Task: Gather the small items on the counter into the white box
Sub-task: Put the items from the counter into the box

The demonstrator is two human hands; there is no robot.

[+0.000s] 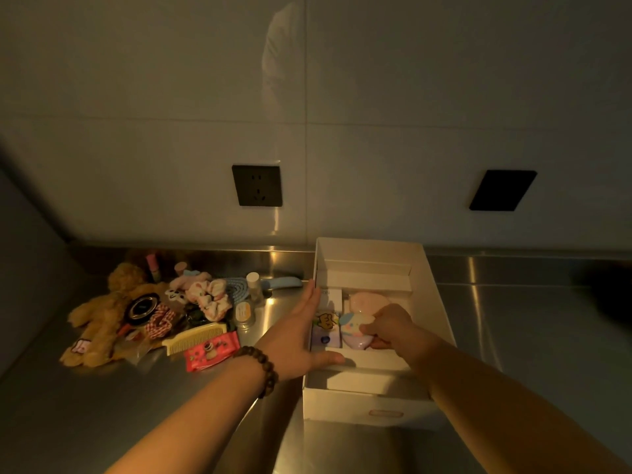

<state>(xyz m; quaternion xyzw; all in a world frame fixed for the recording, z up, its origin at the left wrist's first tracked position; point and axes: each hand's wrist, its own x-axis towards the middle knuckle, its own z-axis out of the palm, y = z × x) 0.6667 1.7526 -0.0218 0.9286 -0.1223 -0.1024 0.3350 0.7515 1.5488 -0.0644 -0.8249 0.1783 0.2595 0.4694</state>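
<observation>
Bracing the open white cardboard box (432, 278) along its left wall, the left hand (301, 336) is lying flat, fingers spread. Inside, the right hand (390, 325) is pinching a pastel heart-shaped cartoon case (352, 331). Small items are crowding the steel counter (513, 319) leftward: a yellow plastic comb (195, 336), a red snack packet (212, 350). Rightward, bare steel is stretching away.

Before you: a brushed-metal surface (513, 319) with a dull sheen, a matt cardboard white box (372, 254), a plush fuzzy teddy bear (99, 323), glossy wall tiles (171, 97), and a wooden bead bracelet (261, 366).
</observation>
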